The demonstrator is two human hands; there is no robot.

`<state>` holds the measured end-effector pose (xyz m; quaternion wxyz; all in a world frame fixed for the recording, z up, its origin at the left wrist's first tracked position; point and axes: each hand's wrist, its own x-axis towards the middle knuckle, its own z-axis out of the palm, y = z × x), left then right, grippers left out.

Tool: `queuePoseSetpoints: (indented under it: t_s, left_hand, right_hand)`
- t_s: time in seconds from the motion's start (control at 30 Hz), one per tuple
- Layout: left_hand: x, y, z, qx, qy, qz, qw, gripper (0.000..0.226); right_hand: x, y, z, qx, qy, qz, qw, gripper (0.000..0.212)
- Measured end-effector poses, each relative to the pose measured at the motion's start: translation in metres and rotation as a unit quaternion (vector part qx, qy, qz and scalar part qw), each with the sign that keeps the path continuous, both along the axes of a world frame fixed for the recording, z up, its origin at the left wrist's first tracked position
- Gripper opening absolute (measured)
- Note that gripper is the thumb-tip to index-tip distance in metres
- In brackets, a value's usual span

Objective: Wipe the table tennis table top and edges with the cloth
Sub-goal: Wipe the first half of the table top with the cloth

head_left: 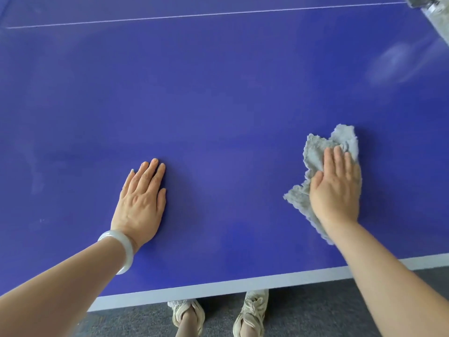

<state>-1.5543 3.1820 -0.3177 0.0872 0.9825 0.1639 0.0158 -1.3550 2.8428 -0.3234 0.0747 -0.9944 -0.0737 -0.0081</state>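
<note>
1. From the head view, we look down on the blue table tennis surface (218, 105), which fills most of the picture.
2. We see a thin white line (194, 14) crossing the surface near the top, and a pale edge band (194, 289) running along the near side.
3. The left hand (142, 203) lies palm down on the bare surface, left of centre. Its fingers (150, 171) are straight and close together, and they hold nothing.
4. We note a pale bracelet (121, 249) on the left wrist.
5. The grey cloth (314, 154) lies crumpled on the right part of the surface, near the edge band but not touching it.
6. The right hand (336, 190) presses flat on top of the cloth. Its fingers (337, 159) are straight and together, not curled round the fabric.
7. Fluffy corners of the cloth stick out beyond the fingertips, to the left of the hand and beside the wrist.
8. A pale glare patch (393, 64) shows on the surface at the upper right.
9. Below the edge band we see two light shoes (252, 310) on grey carpet (315, 312).
10. A blurred grey object (427, 3) sits in the top right corner; we cannot tell what it is.
</note>
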Motion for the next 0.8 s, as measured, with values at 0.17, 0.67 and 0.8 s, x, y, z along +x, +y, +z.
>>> queuePoseSetpoints:
  t_s: [0.17, 0.67, 0.8]
  left_hand:
    - [0.011, -0.023, 0.0, -0.011, -0.022, 0.051, 0.998, 0.05]
    - [0.089, -0.145, -0.004, -0.003, 0.019, -0.085, 0.996, 0.063]
    - [0.091, -0.145, -0.001, -0.002, 0.036, -0.086, 0.996, 0.063]
  right_hand:
    - [-0.076, 0.083, 0.0, 0.029, 0.0, 0.078, 0.997, 0.061]
    - [-0.029, -0.025, 0.002, 0.003, -0.004, 0.003, 1.0, 0.057]
    - [-0.074, 0.033, -0.002, 0.045, -0.012, 0.005, 0.999, 0.06]
